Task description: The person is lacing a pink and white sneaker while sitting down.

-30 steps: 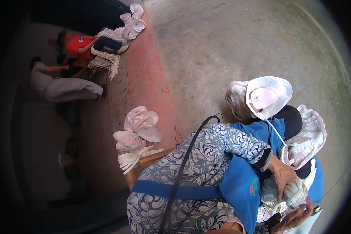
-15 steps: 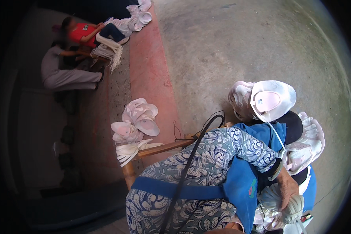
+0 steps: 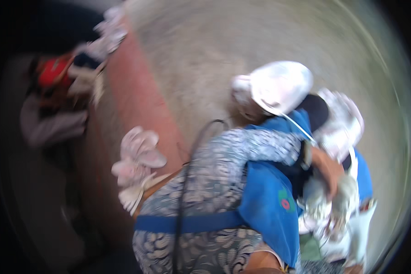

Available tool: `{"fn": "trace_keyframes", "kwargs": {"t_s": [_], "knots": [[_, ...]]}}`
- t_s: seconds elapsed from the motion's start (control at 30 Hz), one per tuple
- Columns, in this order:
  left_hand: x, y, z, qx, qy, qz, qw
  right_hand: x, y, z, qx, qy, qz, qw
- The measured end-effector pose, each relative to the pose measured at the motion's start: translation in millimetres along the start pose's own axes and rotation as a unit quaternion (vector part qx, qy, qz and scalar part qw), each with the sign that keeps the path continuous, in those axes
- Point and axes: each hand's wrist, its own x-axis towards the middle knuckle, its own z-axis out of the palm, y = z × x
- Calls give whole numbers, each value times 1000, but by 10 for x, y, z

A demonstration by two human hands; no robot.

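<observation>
My left hand (image 3: 326, 171) reaches across from a patterned sleeve, its fingers bent down over a pale ribbed shoe upper (image 3: 345, 194) in my lap. Motion smears the fingertips. More whitish shoe parts lie below it, blurred together. At the lower right edge only a bit of my right hand (image 3: 354, 269) shows, with its fingers out of sight. A flat white piece (image 3: 363, 226) rises beside it. A blue apron (image 3: 269, 196) covers my front and lap.
Bundles of white and pink shoe uppers (image 3: 283, 84) stand beyond my knees, with another bundle (image 3: 340, 121) closer. A white cord (image 3: 299, 127) runs between them. More shoe uppers (image 3: 139, 155) lie behind the wooden chair. Two people (image 3: 55, 114) are at the far left.
The whole view has swung and blurred. My left hand stays over the pale shoe uppers. A bit of my right hand and a flat white piece now show at lower right.
</observation>
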Motion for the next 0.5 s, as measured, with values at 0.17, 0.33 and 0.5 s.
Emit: {"fn": "trace_keyframes", "kwargs": {"t_s": [0.17, 0.33, 0.5], "knots": [[101, -39, -191, -293, -4, 63, 954, -697, 1055, -2593, -96, 246, 185, 947], [258, -141, -664, -489, 224, 32, 843, -1949, 1176, -4069, -186, 444, 263, 836], [279, 128, -542, -487, 75, 171, 853, -1980, 974, -3075, 10, 397, 256, 881]]}}
